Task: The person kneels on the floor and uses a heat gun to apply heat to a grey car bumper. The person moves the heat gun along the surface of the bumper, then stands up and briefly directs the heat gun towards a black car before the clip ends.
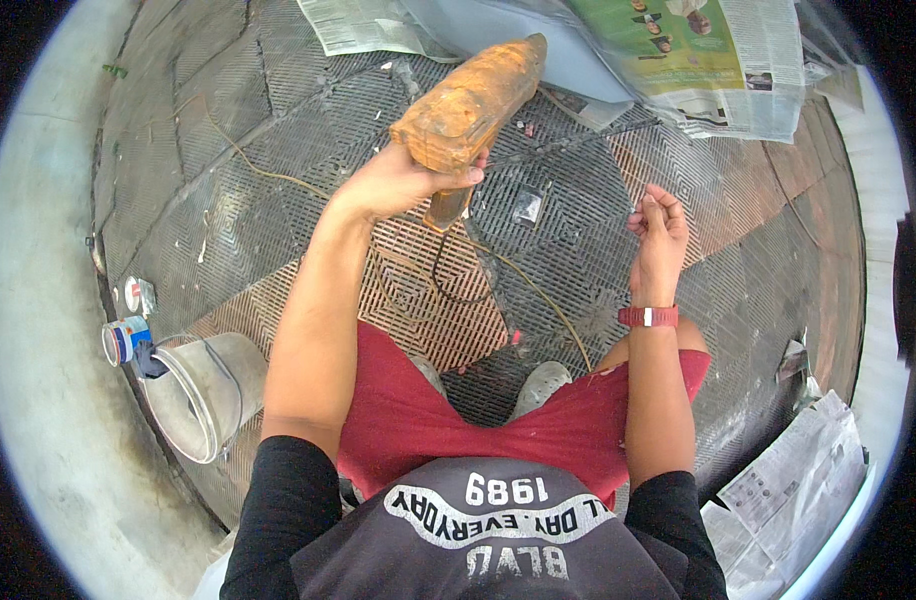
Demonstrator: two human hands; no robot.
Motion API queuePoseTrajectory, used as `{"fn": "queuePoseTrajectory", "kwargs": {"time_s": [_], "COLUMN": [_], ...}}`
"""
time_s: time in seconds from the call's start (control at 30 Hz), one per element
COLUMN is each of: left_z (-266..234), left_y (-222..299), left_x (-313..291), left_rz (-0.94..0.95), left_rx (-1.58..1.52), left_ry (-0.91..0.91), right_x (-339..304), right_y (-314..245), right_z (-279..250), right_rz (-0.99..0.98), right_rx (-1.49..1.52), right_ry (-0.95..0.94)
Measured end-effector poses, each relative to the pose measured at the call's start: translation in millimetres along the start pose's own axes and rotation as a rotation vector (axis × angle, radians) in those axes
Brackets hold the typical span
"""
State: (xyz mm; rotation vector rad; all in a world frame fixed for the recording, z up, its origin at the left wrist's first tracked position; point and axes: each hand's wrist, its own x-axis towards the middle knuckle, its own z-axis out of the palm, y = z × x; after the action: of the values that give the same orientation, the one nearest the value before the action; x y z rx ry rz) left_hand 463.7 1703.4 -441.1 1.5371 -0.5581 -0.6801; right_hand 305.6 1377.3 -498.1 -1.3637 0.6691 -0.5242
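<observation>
Matting [568, 275], ribbed and littered, spreads between pale walls [43, 240]; left hand [403, 182] grips an orange-brown tool [468, 105], right hand [660, 238] half-open.

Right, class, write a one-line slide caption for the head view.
Left hand gripping an orange tool above the ridged floor, right hand apart from it.

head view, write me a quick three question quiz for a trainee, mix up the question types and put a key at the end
1. Which hand grips the worn orange-brown handheld tool?
2. True or false: the greyish-white plastic bucket is on the right side of the view.
3. Fill in the blank: the red wrist strap with a pale clasp is worn on the ____ wrist.

Key: 1. The left hand; 2. False; 3. right.
</observation>
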Motion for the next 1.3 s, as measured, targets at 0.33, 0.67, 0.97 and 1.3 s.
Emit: {"fn": "queuePoseTrajectory", "kwargs": {"time_s": [0.33, 0.67, 0.97, 1.3], "left_z": [33.8, -5.1, -52.7, -77.6], "left_y": [-22.5, -1.3, 8.3, 6.1], "left_x": [41.0, 2.6, -36.7, -41.0], "left_rz": [-0.054, -0.038, 0.063, 0.167], "left_rx": [0.032, 0.022, -0.029, -0.311], "left_ry": [-0.123, -0.068, 0.153, 0.34], "right_x": [0.5, 1.9, 1.6, 2.6], "right_y": [-1.5, -1.8, 1.7, 9.3], "right_z": [-13.1, -10.8, 2.2, 12.4], "right_rz": [-0.013, -0.006, 0.004, 0.007], "right_rx": [0.013, -0.011, -0.009, -0.007], "right_ry": [0.015, 0.02, -0.002, -0.02]}}
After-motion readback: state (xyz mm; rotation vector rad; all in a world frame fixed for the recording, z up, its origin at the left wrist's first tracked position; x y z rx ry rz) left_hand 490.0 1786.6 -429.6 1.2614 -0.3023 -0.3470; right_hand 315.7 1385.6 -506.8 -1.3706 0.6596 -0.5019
